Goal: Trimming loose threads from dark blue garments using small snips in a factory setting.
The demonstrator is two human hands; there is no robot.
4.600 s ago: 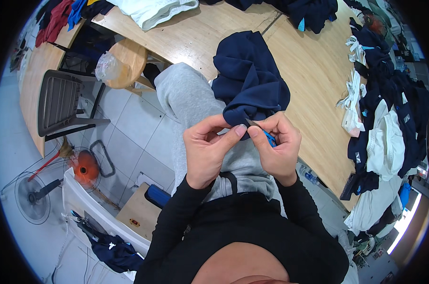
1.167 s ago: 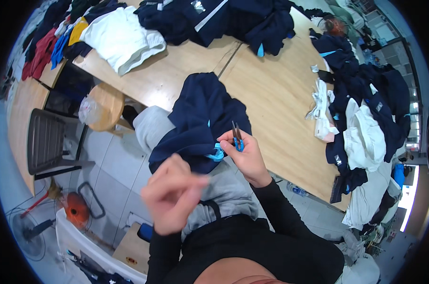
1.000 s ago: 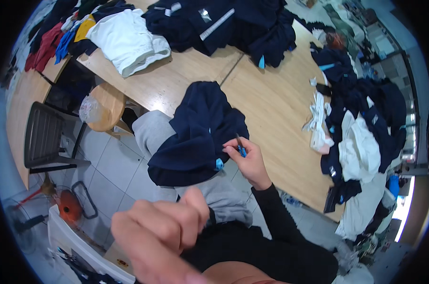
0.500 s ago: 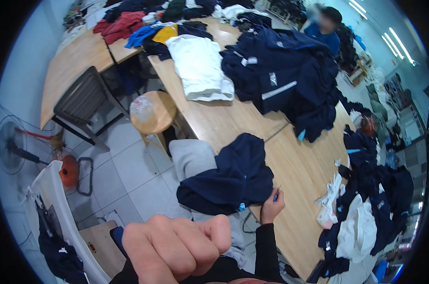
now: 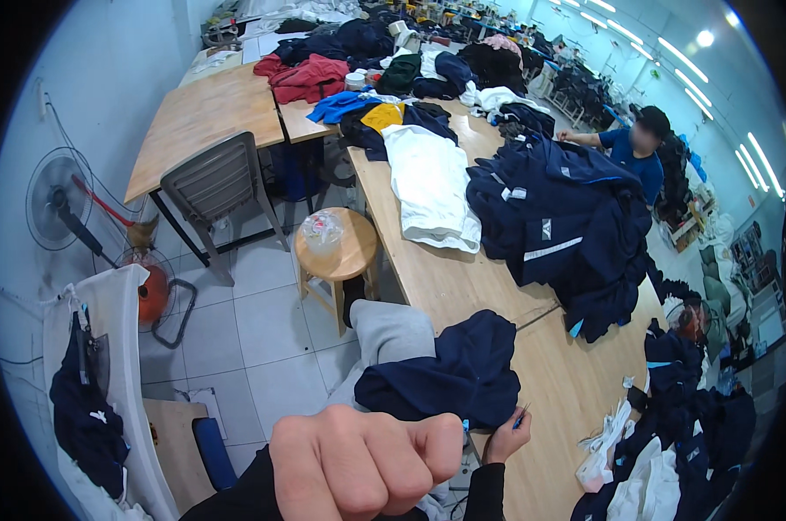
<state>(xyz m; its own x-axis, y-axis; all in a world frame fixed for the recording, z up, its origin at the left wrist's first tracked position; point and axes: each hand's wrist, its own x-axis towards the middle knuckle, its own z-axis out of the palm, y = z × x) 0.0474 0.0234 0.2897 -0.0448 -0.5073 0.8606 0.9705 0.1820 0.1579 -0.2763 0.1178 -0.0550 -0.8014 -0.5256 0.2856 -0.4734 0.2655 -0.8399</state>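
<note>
My left hand [image 5: 367, 460] is a closed fist, large and close to the view, its knuckles up. Whatever it may hold is hidden. At the table's near edge, my right hand [image 5: 504, 441] grips small thread snips [image 5: 519, 421] with blue on them, points upward. Just left of that hand a navy garment [image 5: 445, 369] lies bunched, partly over the table edge. Light grey cloth [image 5: 393, 330] covers what looks like my knee beside it. A small light-blue tag shows at the garment's lower edge, next to the right wrist.
Across the wooden table [image 5: 445, 282] lie folded white cloth [image 5: 432, 187] and a big navy garment pile [image 5: 566, 226]. A co-worker in blue [image 5: 636, 156] stands beyond it. More garments [image 5: 697, 434] heap at right. A stool [image 5: 336, 247], chair [image 5: 215, 178] and fan [image 5: 59, 200] stand left.
The view has tilted upward, so the scene sits lower and further right, with more of the room showing. The co-worker's arm now shows, reaching to the navy pile. Both my hands keep their grip.
</note>
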